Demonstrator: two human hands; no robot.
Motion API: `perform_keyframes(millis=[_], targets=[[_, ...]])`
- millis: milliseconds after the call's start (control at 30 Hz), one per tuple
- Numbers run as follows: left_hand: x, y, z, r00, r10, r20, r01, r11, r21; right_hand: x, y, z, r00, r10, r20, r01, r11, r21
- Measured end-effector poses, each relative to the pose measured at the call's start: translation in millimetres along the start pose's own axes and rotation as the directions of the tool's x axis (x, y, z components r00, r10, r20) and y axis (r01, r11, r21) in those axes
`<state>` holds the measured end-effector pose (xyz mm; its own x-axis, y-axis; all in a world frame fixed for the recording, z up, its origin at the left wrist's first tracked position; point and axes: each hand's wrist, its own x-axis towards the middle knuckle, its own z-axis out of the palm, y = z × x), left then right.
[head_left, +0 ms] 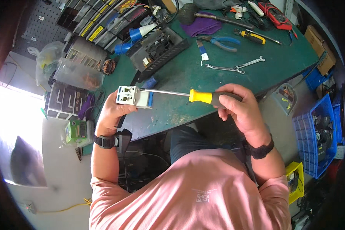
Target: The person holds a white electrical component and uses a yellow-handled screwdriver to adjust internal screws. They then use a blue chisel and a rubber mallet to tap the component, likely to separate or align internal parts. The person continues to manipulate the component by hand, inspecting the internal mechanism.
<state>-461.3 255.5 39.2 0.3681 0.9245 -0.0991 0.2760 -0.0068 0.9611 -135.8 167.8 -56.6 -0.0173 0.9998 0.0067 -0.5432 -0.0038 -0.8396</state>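
My left hand (pixel 115 111) is closed on a white electrical breaker (pixel 136 97) with a blue strip on its side, held over the near left part of the bench. My right hand (pixel 237 107) grips a screwdriver (pixel 199 96) with a yellow and black handle. Its shaft points left, horizontally, with the tip at the top of the breaker; whether it sits in a screw cannot be made out. A small blue cylindrical piece (pixel 150 82) lies just beyond the breaker.
On the green bench (pixel 180 115) are a metal housing (pixel 157 50), blue pliers (pixel 222 43), wrenches (pixel 233 68), a mallet (pixel 188 14) and a meter (pixel 277 17). Parts drawers (pixel 84 23) line the back left. Blue crates (pixel 314 138) and a yellow bin (pixel 295 180) stand at right.
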Motion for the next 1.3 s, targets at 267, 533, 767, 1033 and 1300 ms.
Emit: perform_keyframes(millis=[267,533,767,1033,1300], targets=[[3,4,3,0.999,0.001,0.032,-0.001,1.000,-0.007,-1,7,-5,1.000,0.005,0.000,-0.005,1.000,0.022],[2,6,7,1.000,-0.013,0.012,0.013,1.000,0.003,-5,8,-6,1.000,0.012,-0.009,-0.012,1.000,0.026],[2,10,13,1.000,-0.022,-0.011,0.023,0.994,0.106,-10,10,-7,0.998,-0.063,-0.010,0.062,0.997,-0.037],[2,12,16,1.000,-0.022,0.006,0.021,0.992,0.122,-13,11,-5,0.999,-0.021,-0.026,0.022,0.999,0.040],[0,13,16,0.999,-0.041,-0.005,0.041,0.992,0.115,-13,6,-12,0.968,0.230,0.098,-0.246,0.948,0.200]])
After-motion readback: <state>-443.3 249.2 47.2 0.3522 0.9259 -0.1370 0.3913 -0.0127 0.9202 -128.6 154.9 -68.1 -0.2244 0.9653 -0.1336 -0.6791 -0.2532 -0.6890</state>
